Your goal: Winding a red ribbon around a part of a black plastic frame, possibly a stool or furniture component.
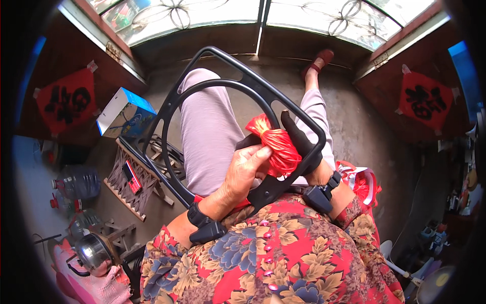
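A black plastic chair-back frame lies across my lap, its loops reaching out over my knees. A thick wad of red plastic strip is wound around the frame's near bar. My left hand is closed over that bar, its fingertips pressing on the red wad. My right hand looks dark, as if gloved. It grips the frame just right of the wad, with one finger sticking up. Both wrists carry black strapped devices.
A blue and white box leans by the left door, above a low wooden stool. Water bottles and a metal kettle stand lower left. A red bag sits by my right side, with a white chair lower right.
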Demonstrator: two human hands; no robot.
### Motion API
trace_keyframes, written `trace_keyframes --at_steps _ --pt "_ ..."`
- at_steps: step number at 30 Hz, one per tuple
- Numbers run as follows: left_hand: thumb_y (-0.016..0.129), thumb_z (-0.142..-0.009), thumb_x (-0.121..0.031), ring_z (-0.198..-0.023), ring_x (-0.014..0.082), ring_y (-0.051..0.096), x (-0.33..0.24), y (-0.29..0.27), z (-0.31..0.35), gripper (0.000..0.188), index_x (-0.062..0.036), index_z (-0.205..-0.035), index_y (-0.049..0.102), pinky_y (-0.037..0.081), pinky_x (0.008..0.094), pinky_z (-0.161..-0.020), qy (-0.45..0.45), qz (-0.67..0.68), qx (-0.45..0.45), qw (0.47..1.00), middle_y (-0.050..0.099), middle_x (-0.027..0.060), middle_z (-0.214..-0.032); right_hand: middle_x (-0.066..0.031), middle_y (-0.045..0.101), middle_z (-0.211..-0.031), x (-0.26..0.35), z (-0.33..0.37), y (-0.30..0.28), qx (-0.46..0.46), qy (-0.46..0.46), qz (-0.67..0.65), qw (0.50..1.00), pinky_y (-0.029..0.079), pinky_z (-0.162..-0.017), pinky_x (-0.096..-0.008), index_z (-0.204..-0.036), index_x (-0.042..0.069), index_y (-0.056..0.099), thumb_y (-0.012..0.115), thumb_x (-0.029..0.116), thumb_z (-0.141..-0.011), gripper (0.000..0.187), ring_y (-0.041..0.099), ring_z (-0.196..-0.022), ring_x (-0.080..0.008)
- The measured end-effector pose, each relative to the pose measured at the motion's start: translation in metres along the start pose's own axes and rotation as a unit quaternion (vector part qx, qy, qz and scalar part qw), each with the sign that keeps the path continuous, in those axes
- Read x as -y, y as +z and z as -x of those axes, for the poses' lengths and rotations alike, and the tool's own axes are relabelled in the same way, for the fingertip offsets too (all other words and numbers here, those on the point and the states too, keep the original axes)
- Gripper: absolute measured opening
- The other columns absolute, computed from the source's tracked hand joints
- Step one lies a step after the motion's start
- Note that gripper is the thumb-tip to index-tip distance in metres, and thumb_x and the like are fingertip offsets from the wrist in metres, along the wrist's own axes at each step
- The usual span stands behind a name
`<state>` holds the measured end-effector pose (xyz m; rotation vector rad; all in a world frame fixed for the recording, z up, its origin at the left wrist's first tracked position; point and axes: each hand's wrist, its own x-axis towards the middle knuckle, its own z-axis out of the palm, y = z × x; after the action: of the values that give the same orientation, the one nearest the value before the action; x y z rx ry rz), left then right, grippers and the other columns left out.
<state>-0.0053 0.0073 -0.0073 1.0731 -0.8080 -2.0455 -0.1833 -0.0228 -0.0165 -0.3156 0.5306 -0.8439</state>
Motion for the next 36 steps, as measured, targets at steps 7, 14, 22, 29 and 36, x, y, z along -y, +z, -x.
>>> trace_keyframes --at_steps 7,14,22,29,36 --pt "0.047 -0.094 -0.027 -0.077 0.0226 0.065 -0.001 -0.003 -0.008 0.029 -0.0001 -0.097 0.059 0.052 0.033 -0.075 -0.095 0.176 0.066 0.978 0.066 0.0117 -0.082 -0.0054 0.061 -0.096 0.008 -0.018 -0.066 0.129 -0.207 0.159 0.957 0.048 -0.078 -0.0254 -0.115 0.001 0.053 0.04 0.015 -0.098 0.026 0.06 -0.084 -0.0139" --pt "0.054 -0.09 -0.033 -0.076 0.0185 0.065 -0.008 -0.005 0.004 0.033 -0.0016 -0.096 0.061 0.052 0.0299 -0.073 -0.055 0.119 0.061 0.99 0.066 0.0097 -0.082 -0.0019 0.053 -0.081 0.025 0.081 -0.026 -0.146 -0.268 0.124 0.944 0.044 -0.074 -0.0268 -0.107 0.001 0.051 0.039 0.015 -0.098 0.021 0.052 -0.073 -0.0135" --pt "0.06 -0.091 -0.022 -0.068 0.0137 0.066 -0.006 0.007 0.0 0.018 -0.0046 -0.091 0.058 0.054 0.0228 -0.062 -0.024 0.071 0.042 0.996 0.063 0.005 -0.076 0.0001 0.053 -0.078 0.003 0.137 -0.008 -0.092 -0.195 -0.019 0.976 0.042 -0.078 -0.0291 -0.109 0.001 0.052 0.044 0.02 -0.097 0.024 0.051 -0.071 -0.0129" --pt "0.058 -0.091 -0.018 -0.07 0.0139 0.066 -0.002 0.007 -0.001 0.015 -0.0034 -0.091 0.057 0.055 0.024 -0.066 0.02 0.004 0.056 0.998 0.065 0.0057 -0.078 0.0003 0.058 -0.087 0.011 0.089 0.036 -0.284 -0.157 0.229 0.918 0.044 -0.081 -0.0289 -0.112 0.001 0.054 0.052 0.02 -0.094 0.026 0.056 -0.08 -0.013" --pt "0.058 -0.091 -0.03 -0.07 0.0078 0.059 -0.014 0.013 0.006 0.027 -0.0031 -0.089 0.058 0.047 0.0207 -0.065 0.068 -0.058 0.062 0.994 0.063 0.003 -0.077 -0.0049 0.061 -0.102 0.032 0.023 0.011 0.01 -0.245 0.391 0.887 0.049 -0.079 -0.0256 -0.117 0.0 0.054 0.063 0.02 -0.087 0.037 0.059 -0.089 -0.0108"
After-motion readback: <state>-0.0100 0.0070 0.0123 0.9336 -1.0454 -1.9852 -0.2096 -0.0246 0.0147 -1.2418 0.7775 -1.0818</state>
